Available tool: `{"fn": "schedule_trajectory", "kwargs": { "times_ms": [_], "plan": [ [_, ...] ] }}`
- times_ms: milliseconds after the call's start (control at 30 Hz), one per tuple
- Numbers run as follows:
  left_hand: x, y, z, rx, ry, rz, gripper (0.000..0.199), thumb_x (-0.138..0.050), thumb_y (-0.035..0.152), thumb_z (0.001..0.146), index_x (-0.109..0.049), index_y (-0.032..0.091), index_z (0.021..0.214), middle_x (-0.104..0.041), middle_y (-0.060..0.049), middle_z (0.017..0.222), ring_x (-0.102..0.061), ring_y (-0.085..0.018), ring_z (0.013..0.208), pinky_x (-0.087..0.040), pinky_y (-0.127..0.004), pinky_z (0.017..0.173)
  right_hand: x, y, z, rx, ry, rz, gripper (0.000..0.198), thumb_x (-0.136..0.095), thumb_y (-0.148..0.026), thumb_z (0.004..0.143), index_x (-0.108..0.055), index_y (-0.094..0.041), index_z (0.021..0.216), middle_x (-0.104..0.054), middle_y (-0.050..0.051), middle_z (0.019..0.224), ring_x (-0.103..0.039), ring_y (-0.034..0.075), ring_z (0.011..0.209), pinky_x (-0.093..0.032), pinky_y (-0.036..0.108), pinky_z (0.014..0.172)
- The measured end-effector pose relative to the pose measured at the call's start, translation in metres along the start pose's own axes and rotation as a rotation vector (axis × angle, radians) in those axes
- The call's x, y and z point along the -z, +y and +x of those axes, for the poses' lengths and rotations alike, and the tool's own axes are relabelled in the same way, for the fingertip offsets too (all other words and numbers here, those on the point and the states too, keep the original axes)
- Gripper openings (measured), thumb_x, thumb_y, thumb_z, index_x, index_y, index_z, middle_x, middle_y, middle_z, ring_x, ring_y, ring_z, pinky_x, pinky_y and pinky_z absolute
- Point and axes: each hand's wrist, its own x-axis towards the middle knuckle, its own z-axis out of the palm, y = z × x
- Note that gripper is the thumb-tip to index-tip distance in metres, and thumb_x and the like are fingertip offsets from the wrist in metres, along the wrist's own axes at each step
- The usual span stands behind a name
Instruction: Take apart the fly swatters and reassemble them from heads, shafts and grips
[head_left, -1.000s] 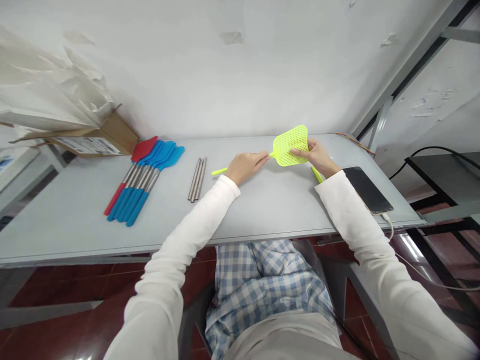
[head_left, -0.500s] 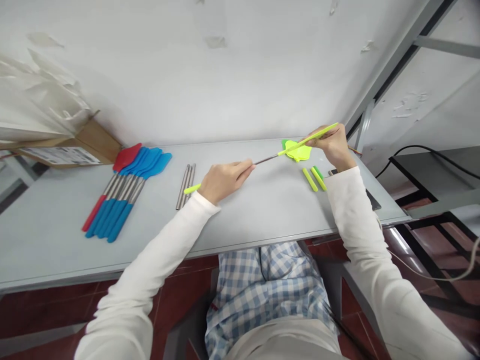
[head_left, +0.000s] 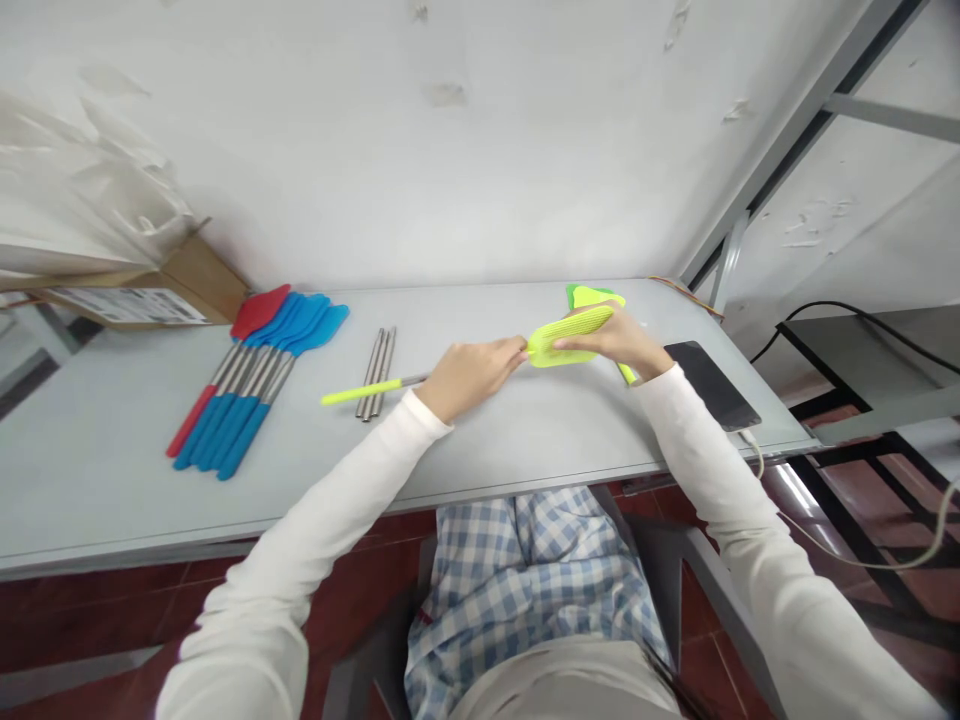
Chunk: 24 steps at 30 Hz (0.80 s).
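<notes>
A yellow-green fly swatter [head_left: 551,347] is held between both hands above the middle of the table. My left hand [head_left: 472,380] is closed around its metal shaft, with the fingertips at the neck of the swatter's head. Beyond the wrist, the yellow handle [head_left: 360,392] sticks out to the left, over several thin metal tubes [head_left: 381,370]. My right hand [head_left: 615,338] grips the broad, finely ribbed head from its right side. Behind that hand lie more loose yellow and green swatter heads [head_left: 596,295], partly hidden, and a yellow grip piece [head_left: 627,373].
On the left lie several blue fly swatters [head_left: 259,390] and a red one [head_left: 199,410] side by side. A cardboard box [head_left: 187,275] stands behind them against the wall. A phone [head_left: 709,385] with a white cable lies at the right end of the table [head_left: 495,450].
My right hand has come left and down, and the swatter's head now shows its flat face. My left hand sits closer to the neck, with more handle showing behind it.
</notes>
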Motion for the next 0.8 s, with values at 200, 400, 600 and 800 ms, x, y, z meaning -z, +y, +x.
{"fn": "schedule_trajectory", "kwargs": {
  "times_ms": [200, 400, 600, 800],
  "plan": [
    [0.010, 0.012, 0.001, -0.030, -0.027, 0.020, 0.036, -0.025, 0.039, 0.104, -0.055, 0.019, 0.103, -0.072, -0.007, 0.080, -0.064, -0.016, 0.060, -0.036, -0.023, 0.053, 0.006, -0.019, 0.001, 0.041, 0.010, -0.072, 0.039, -0.090, -0.045, 0.055, -0.063, -0.018, 0.061, -0.059, 0.001, 0.061, -0.058, 0.017, 0.060, -0.045, 0.032, 0.052],
    [0.019, 0.012, -0.016, -0.070, -0.114, 0.065, 0.033, -0.025, 0.034, 0.103, -0.054, 0.019, 0.098, -0.065, -0.003, 0.066, -0.058, -0.016, 0.051, -0.032, -0.024, 0.047, 0.033, -0.036, -0.006, 0.040, -0.086, -0.064, 0.033, -0.087, -0.047, 0.061, -0.073, -0.018, 0.068, -0.065, 0.004, 0.061, -0.063, 0.020, 0.062, -0.053, 0.035, 0.054],
    [0.027, 0.011, -0.021, -0.044, -0.091, 0.087, 0.036, -0.022, 0.034, 0.103, -0.053, 0.019, 0.095, -0.058, -0.001, 0.059, -0.053, -0.014, 0.046, -0.034, -0.024, 0.047, 0.029, -0.043, 0.001, 0.054, -0.044, -0.044, 0.039, -0.091, -0.048, 0.051, -0.074, -0.017, 0.067, -0.067, 0.004, 0.061, -0.066, 0.021, 0.064, -0.058, 0.036, 0.055],
    [0.026, -0.007, -0.030, 0.020, -0.057, 0.077, 0.033, -0.025, 0.035, 0.102, -0.052, 0.020, 0.094, -0.053, 0.000, 0.056, -0.054, -0.015, 0.048, -0.034, -0.024, 0.048, 0.055, -0.024, 0.022, 0.078, 0.080, -0.069, 0.034, -0.092, -0.039, 0.053, -0.076, -0.016, 0.074, -0.072, 0.006, 0.067, -0.067, 0.019, 0.064, -0.057, 0.034, 0.057]
  ]
}}
